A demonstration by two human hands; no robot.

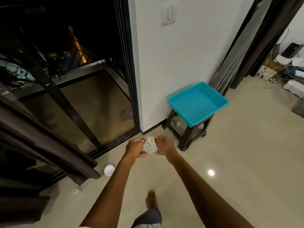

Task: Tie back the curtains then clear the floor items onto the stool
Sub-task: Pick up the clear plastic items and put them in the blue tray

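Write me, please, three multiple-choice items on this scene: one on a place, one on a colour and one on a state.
1. Where does the turquoise plastic tray sit?
A. On a shelf
B. On the dark brown plastic stool
C. On a chair

2. What colour is the small round bowl-like item on the pale glossy floor by the dark brown curtain?
A. Red
B. Black
C. White

3. How is the clear ribbed object held?
A. Between the left hand and the right hand
B. By one hand alone
C. By neither, lying in the tray

Answers:
1 B, since the tray rests on the stool's top beside the wall.
2 C, since it shows plain white against the floor.
3 A, since fingers of both hands curl round it in mid-air.
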